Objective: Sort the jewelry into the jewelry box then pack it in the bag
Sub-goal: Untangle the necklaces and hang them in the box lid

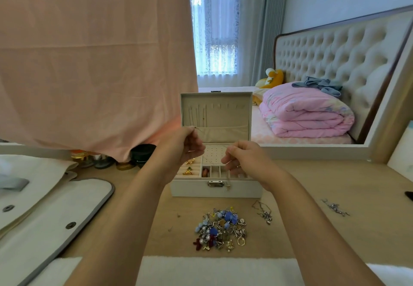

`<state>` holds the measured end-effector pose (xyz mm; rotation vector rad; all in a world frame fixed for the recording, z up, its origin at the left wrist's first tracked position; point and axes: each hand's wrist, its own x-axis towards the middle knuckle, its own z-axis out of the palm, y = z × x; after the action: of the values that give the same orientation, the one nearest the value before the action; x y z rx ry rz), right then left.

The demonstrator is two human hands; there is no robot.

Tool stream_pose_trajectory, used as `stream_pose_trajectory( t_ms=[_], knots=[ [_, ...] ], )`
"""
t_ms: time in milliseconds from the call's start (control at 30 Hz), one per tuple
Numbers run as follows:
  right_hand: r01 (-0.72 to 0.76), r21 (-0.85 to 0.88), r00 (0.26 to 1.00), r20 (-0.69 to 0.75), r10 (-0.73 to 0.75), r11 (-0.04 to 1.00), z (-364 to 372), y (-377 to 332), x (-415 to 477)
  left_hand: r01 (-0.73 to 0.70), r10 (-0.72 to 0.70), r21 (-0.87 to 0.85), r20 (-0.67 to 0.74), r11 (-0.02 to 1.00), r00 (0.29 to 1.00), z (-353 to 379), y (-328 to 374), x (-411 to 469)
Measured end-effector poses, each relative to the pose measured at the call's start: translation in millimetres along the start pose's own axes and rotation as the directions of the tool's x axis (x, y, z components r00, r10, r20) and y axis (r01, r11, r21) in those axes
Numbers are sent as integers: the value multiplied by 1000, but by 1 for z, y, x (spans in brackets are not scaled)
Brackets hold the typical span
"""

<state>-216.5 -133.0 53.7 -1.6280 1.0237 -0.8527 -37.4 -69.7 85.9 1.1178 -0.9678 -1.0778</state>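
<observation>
Through your head camera, both hands are raised over the open jewelry box (pixel 215 190), which sits on the table (pixel 335 180) with its lid upright. Your left hand (pixel 187 146) pinches a fine end of necklace by the lid's inner pocket. Your right hand (pixel 243 162), fingers curled, pinches a thin necklace (pixel 227 186) that dangles before the latch (the strand between the hands is too fine to trace). The jewelry pile (pixel 221 229) lies just in front of the box, between your forearms. The white bag (pixel 55 218) lies flat on your left.
</observation>
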Motion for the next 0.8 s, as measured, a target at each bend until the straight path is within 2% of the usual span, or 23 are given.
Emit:
stream_pose_trajectory(
  t_ms=[100, 167, 367, 500, 633, 700, 800],
  knots=[
    [-3, 131, 1000, 17, 0, 991, -2, -1, 1, 38, -31, -68, 89, 997, 996, -1, -1, -1],
    [1, 190, 1000, 24, -5, 982, -4, -2, 1, 20, -21, 15, 120, 1000, 993, -4, 0, -1],
    [14, 182, 999, 43, -22, 983, -1, -1, 0, -59, 24, 263, 135, 963, 991, -2, 4, -5],
    [31, 185, 998, 41, -40, 982, 0, -2, -3, -98, 22, 371, 206, 923, 978, 0, 5, -7],
    [-50, 393, 977, 209, -36, 918, 2, -5, -4, -123, 25, 445, 221, 887, 975, 2, 6, -9],
    [-28, 393, 967, 243, -74, 919, 3, -7, -5, -144, 38, 494, 217, 858, 975, 5, 4, -8],
    [70, 287, 963, 232, -140, 956, 0, -11, -8, -169, 48, 541, 229, 824, 972, 7, 4, -9]
  ],
)
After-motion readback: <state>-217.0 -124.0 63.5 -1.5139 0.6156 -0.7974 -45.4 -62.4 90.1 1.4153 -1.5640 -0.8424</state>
